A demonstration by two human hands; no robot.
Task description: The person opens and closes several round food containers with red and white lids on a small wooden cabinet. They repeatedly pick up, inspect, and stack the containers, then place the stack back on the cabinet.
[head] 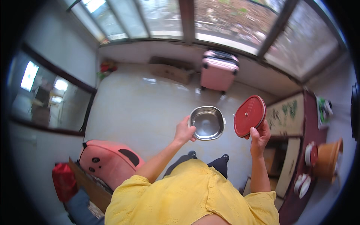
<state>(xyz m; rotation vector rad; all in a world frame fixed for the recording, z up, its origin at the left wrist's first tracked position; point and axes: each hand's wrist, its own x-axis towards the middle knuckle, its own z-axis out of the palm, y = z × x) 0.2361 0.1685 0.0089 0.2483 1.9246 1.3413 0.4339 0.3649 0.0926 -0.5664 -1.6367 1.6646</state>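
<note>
My left hand (185, 130) grips the left rim of a metal-lined food container (207, 123), held open side up with its shiny interior showing and nothing visible in it. To its right, my right hand (258, 135) pinches the lower edge of a red lid (250, 116), which is tilted, with a small pale knob or valve near its middle. Lid and container are apart, both held above the pale floor.
A pink suitcase (218, 73) and a cardboard box (170, 70) stand by the windowed wall. At the lower left is a large pink case (112, 160). On the right, a dark red cabinet (308, 146) holds several containers, among them an orange-brown pot (327, 159).
</note>
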